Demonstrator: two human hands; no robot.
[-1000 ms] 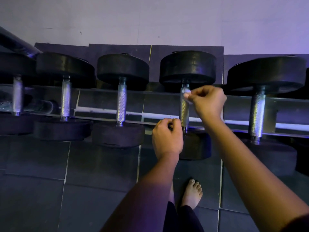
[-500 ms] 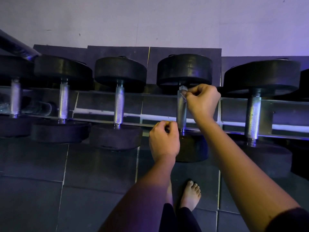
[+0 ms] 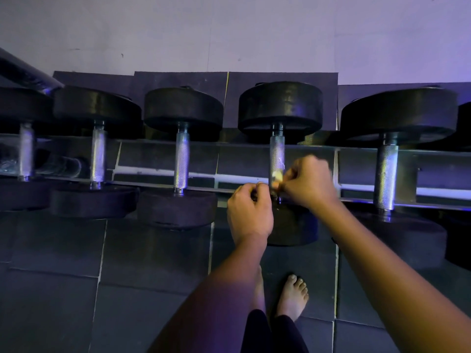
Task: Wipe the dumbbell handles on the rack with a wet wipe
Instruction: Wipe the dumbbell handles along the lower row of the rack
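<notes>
One dumbbell handle (image 3: 277,151), fourth from the left on the rack (image 3: 433,203), has the wet wipe (image 3: 274,177) pressed low against it, pinched by the right hand (image 3: 309,183). Left hand (image 3: 248,212) curls just beside; what it holds cannot be told.

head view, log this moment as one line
right hand: pinches wipe low on dumbbell handle | left hand: curled beside it, grip unclear

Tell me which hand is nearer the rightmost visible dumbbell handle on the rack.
Right. The right hand, pinching the wipe against the neighbouring handle, is left of the rightmost handle. The left hand is farther left and lower, beyond the neighbouring handle.
</notes>
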